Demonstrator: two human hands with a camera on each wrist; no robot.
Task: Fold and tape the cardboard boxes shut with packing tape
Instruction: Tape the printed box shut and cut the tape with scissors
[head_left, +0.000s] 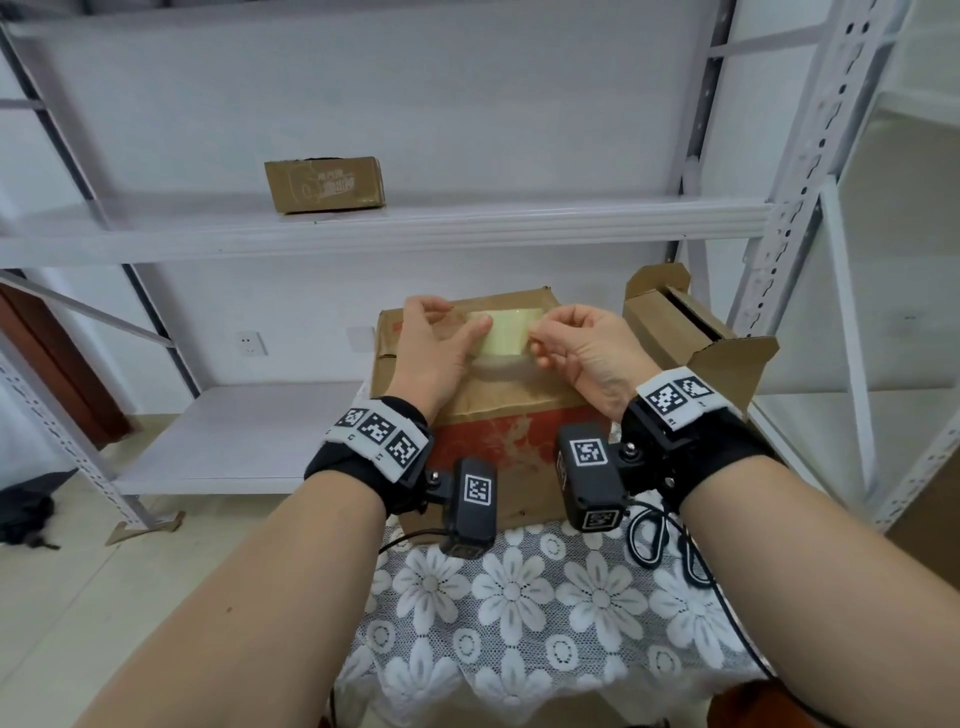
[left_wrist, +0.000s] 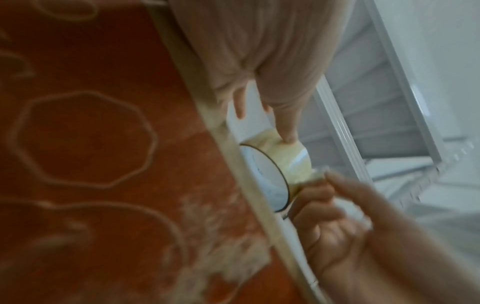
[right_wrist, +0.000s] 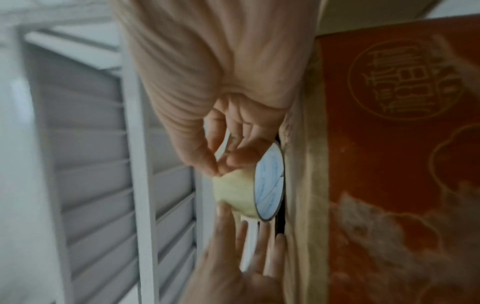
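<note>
Steadying the light tape roll (head_left: 501, 332) on the stiff cardboard box (head_left: 511, 400) at 12 o'clock, left hand (head_left: 434, 347) curls round it, right hand (head_left: 582, 345) pinches its sticky, thin end.

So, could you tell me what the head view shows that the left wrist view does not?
Only the head view shows the small box on the shelf, the open box and the lace cloth. Only the left wrist view shows the roll's white inside. Both show the left hand holding the tape roll, the right hand pinching its edge, and the big box.
</note>
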